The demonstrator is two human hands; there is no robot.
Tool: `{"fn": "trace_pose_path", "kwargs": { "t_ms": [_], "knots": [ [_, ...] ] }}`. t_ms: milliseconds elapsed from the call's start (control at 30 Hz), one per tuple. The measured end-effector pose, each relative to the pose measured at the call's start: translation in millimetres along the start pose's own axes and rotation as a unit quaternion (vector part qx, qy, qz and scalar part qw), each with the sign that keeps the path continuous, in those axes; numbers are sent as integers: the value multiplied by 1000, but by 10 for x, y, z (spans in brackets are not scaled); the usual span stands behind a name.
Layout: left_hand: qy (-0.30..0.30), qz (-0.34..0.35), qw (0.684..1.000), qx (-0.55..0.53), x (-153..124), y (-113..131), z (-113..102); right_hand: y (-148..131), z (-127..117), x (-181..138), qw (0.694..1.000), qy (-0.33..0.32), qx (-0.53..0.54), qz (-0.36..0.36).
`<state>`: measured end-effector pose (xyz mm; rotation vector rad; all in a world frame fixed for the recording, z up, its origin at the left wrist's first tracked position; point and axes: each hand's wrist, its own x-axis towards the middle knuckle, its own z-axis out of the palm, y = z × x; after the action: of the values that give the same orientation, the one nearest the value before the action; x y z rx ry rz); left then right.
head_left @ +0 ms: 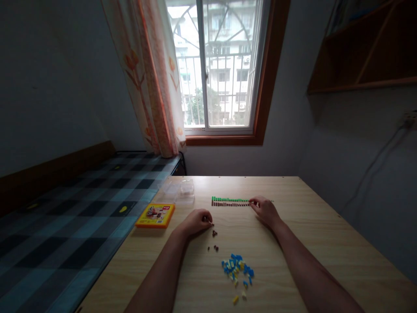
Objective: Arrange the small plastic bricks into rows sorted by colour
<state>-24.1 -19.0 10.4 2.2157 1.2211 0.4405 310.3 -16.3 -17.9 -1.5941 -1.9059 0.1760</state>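
Left fingers: the left hand [195, 221] has its tips drawn together nearer than the brown row [230, 204]. A brown speck sits at them, too small to confirm a grip.
Right fingers: the right hand [265, 211] is pinched shut, touching the row's right end.
Step (judged): extending the brown row, just beside the green row [230, 199].
Next move calls for: fine placement in line, neighbours undisturbed.
Stock: loose brown pieces [215, 248], then the blue-yellow pile [237, 267], nearer than the row.
Surface: pale wood table [325, 226]. Yellow box [155, 215] and clear tray [179, 191] left of the row.
Room: window [228, 65] and curtain [153, 78] beyond. Checked bed [65, 217] left.
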Motion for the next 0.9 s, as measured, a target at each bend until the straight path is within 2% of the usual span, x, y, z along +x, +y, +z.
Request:
{"fn": "trace_pose_path", "kwargs": {
  "t_ms": [167, 233, 367, 567, 900],
  "knots": [
    [10, 2, 999, 30, 4, 39, 14, -564, 205, -140, 987, -84, 45, -131],
    [17, 10, 999, 44, 9, 51, 26, -781, 284, -197, 980, -116, 54, -153],
    [30, 10, 997, 69, 17, 68, 51, -1055, 355, -242, 979, -137, 40, -148],
    [35, -2, 997, 71, 34, 92, 63, -1178, 384, -238, 980, -146, 1, -134],
    [35, -5, 996, 82, 36, 127, 46, -1182, 453, -242, 983, -130, -13, -133]
  ]
}}
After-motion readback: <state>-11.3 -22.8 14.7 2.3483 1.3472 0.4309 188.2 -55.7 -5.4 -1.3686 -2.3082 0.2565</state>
